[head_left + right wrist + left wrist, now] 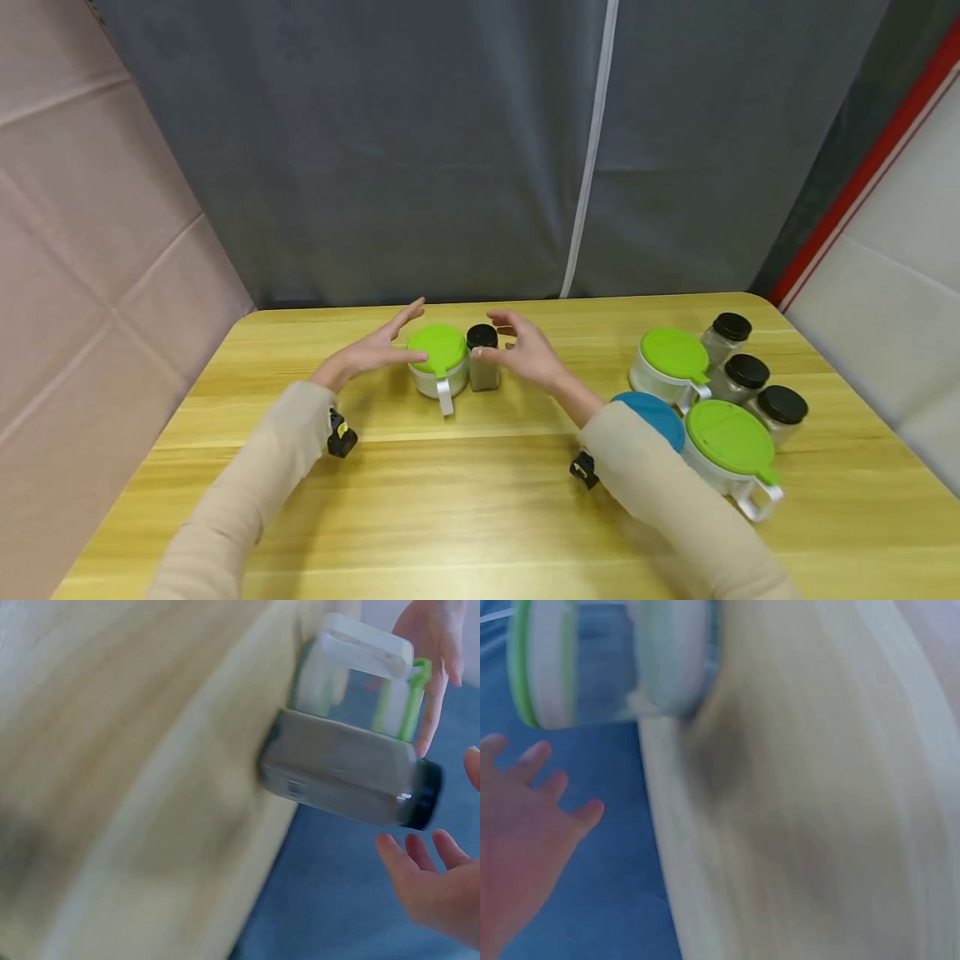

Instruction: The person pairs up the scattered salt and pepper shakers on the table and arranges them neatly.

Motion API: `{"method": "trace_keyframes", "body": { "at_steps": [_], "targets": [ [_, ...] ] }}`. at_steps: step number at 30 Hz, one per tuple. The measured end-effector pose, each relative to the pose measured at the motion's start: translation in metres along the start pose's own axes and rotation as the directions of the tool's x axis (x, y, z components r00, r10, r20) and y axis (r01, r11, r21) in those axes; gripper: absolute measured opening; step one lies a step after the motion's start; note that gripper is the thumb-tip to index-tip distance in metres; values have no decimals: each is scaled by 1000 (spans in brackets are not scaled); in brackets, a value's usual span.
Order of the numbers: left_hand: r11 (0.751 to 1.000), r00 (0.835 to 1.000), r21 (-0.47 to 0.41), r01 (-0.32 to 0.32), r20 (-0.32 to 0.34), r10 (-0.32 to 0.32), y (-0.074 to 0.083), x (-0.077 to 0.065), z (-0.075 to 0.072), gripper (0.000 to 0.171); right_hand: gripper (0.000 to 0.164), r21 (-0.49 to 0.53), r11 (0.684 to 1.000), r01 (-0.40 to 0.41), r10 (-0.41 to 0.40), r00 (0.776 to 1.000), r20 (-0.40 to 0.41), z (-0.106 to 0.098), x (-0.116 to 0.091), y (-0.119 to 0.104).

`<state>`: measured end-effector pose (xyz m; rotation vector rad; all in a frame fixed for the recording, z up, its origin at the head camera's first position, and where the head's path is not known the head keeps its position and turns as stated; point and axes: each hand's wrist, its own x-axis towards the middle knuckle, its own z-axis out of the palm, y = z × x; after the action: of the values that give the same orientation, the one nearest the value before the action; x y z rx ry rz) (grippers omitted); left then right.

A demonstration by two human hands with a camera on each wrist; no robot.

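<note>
A seasoning pot (437,350) with a green lid and white handle stands on the table, and a black-capped spice jar (483,358) with grey-brown contents stands against its right side. My left hand (371,350) is spread at the pot's left, thumb and fingers apart. On the other side, my right hand (528,354) is held beside the jar with fingers loosely bent. The right wrist view shows a gap between the right fingers (420,862) and the jar (341,769). In the left wrist view the pot (615,660) is blurred and the left hand (525,825) is apart from it.
At the table's right stand two more green-lidded pots (731,437), a blue-lidded container (652,417) partly behind my right sleeve, and three black-capped jars (738,379). A grey curtain (420,167) hangs behind the wooden table (442,517); pale walls flank it.
</note>
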<state>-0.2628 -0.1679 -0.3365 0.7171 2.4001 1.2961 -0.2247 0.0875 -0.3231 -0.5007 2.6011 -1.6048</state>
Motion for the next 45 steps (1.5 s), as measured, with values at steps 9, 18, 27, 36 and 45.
{"method": "trace_keyframes", "body": {
  "at_steps": [9, 18, 27, 36, 45],
  "targets": [
    [995, 982, 35, -92, -162, 97, 37, -2, -2, 72, 54, -105, 991, 82, -82, 997, 10, -30, -9, -21],
    [979, 965, 108, -172, -182, 190, 50, 4, 8, 71, 50, -155, 973, 169, -173, 985, -16, -59, -18, -36],
    [965, 949, 197, -175, -227, 218, 70, 6, 33, 69, 49, -238, 955, 177, -192, 981, -39, -85, -29, -35],
    [871, 890, 365, -328, -190, 414, 72, 12, 69, 63, 49, -281, 952, 118, -139, 989, -56, -123, -55, -26],
    [833, 869, 384, -398, -134, 477, 84, 8, 101, 63, 48, -351, 920, 172, -203, 978, -51, -154, -86, -25]
  ]
}}
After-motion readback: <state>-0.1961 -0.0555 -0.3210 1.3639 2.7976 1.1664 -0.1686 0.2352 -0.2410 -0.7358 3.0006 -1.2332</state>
